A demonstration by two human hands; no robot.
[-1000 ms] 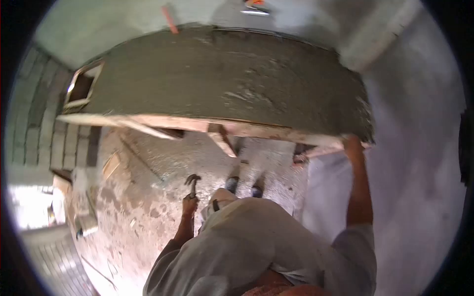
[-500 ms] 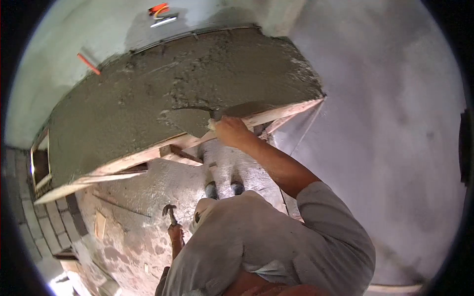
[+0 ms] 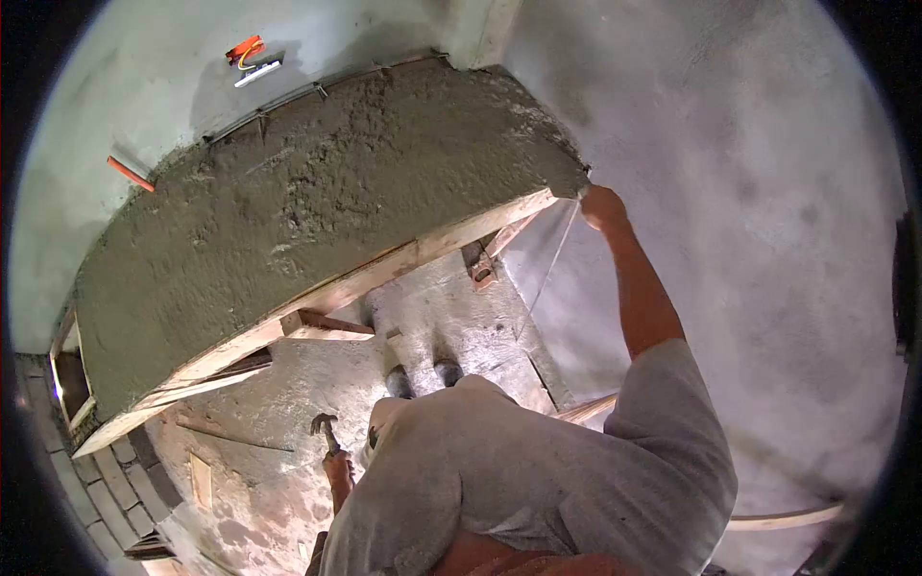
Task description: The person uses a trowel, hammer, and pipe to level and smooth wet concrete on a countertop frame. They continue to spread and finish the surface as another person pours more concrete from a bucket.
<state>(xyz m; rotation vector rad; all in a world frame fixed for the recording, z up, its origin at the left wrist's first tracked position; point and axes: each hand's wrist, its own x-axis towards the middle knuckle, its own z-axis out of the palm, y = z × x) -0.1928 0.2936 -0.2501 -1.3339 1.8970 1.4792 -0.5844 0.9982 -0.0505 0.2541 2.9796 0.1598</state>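
My right hand (image 3: 603, 208) is closed round the handle of a trowel, at the right end of the slab by the wall. The trowel's blade (image 3: 565, 180) is coated grey and hard to tell from the wet concrete (image 3: 221, 230) around it. This concrete fills a long wooden form, smooth along the front and rough toward the back. Low at my left side, my left hand (image 3: 338, 470) grips a claw hammer (image 3: 325, 425), its head pointing up, apart from the slab.
A wooden form board (image 3: 384, 269) edges the slab, with a timber brace (image 3: 331, 329) below. A handsaw (image 3: 482, 274) is under the right end. An orange pipe (image 3: 130, 174) and an orange electrical box (image 3: 245, 50) protrude from the back wall. Grey blocks (image 3: 115, 499) stand lower left.
My right hand has moved the trowel right, from the middle of the slab's front edge to its right corner. The view has shifted slightly. My left hand still holds the hammer low.
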